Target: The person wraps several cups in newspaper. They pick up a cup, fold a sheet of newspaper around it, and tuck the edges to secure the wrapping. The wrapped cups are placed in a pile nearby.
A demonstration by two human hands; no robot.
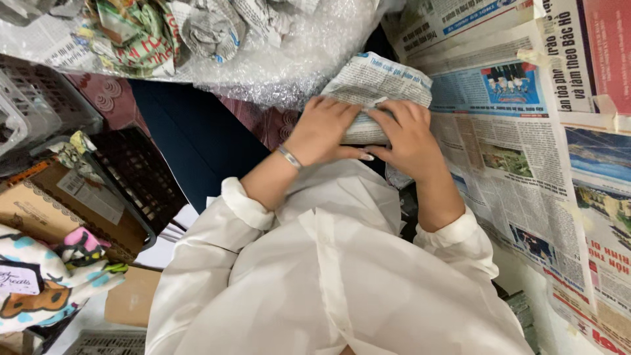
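Left of your hands stands a dark plastic lattice crate (141,174) holding a brown cardboard box (62,210), well apart from them. Your left hand (323,131), a silver bracelet (288,157) at its wrist, lies flat with fingers spread over the grey newspaper-wrapped bundle (374,89). Your right hand (407,138) presses the same bundle, fingers curled on its near edge. Right of your hands, sheets of printed newspaper (519,158) cover the desk.
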